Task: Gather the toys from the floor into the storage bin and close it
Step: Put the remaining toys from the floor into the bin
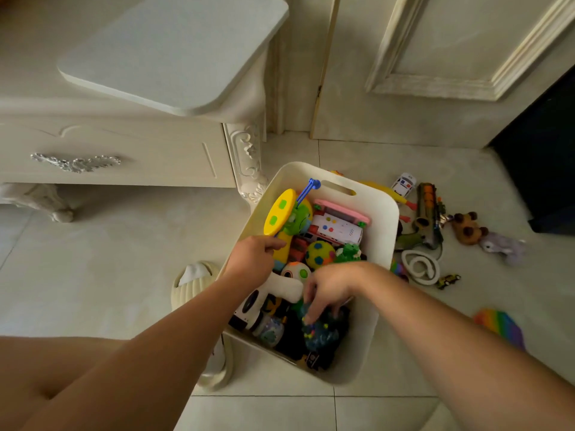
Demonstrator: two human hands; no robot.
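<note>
A cream storage bin (381, 231) stands open on the floor, holding several toys. My left hand (253, 259) pinches the handle of a yellow toy guitar (280, 211) at the bin's left side. My right hand (329, 290) reaches down into the bin, its fingers curled onto a dark blue spotted toy (320, 334). A yellow ball (320, 254), a white toy bus (337, 230) and a pink case (340, 208) lie inside. On the floor to the right lie a toy police car (404, 183), a toy blaster (427, 217), a brown plush (468, 228), a purple plush (502, 247), a white ring (420, 267), a small car (448, 280) and a rainbow pop pad (501, 326).
A cream dresser (124, 150) with a carved leg (249, 169) stands left of the bin. A door (435, 63) is behind it, a dark object (541, 169) at far right. A cream slipper (193, 284) lies by the bin's left side. My knee is at lower left.
</note>
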